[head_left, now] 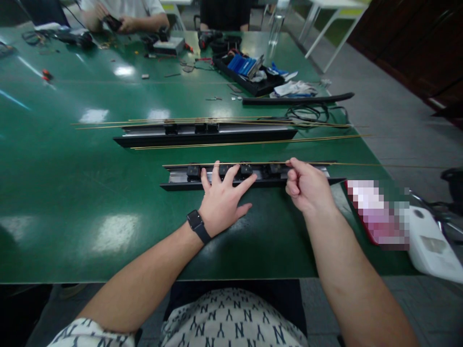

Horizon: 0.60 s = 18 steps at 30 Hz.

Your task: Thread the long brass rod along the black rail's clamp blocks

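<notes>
A long black rail [325, 180] with several black blocks along it lies across the green table [72, 202] in front of me. My left hand [224, 200] rests on it with fingers spread flat over the blocks. My right hand [307, 185] is closed in a pinch on a thin brass rod [361, 164] that runs along the rail's far edge and sticks out to the right. A dark watch sits on my left wrist.
A second black rail [206, 135] lies farther back with several more brass rods [253, 142] beside it. A black tray of blue parts [249, 72], cables [311, 113] and tools lie beyond. Another person's hands [115, 21] work at the far edge. A white device [434, 246] sits at right.
</notes>
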### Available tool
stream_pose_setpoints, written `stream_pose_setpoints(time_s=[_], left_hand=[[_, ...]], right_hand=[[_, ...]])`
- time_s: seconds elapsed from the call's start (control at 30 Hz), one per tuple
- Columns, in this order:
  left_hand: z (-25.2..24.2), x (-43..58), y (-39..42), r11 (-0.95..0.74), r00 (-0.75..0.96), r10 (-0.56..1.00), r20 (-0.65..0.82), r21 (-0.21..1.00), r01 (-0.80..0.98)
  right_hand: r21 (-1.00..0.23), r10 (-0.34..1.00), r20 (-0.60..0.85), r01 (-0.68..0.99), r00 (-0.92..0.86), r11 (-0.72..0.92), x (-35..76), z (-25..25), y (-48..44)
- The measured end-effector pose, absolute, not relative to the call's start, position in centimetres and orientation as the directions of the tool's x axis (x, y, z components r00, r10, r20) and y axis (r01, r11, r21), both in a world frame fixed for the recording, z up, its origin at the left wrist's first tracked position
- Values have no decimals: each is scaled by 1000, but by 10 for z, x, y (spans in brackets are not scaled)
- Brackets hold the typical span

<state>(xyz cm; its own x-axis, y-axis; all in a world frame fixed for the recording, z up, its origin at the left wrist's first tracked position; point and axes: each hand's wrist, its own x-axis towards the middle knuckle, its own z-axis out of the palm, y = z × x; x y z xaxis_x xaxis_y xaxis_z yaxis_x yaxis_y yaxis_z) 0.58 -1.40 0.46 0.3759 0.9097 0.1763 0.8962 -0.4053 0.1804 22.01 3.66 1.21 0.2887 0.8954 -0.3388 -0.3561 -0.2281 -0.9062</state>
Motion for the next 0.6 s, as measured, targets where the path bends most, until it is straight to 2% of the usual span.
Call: stream_pose_setpoints(time_s=[0.6], left_hand=[[5,6,-14,-403,375,910,176,170,899]], right_hand=[[-914,894,-321,-350,314,-205,219,8,38]])
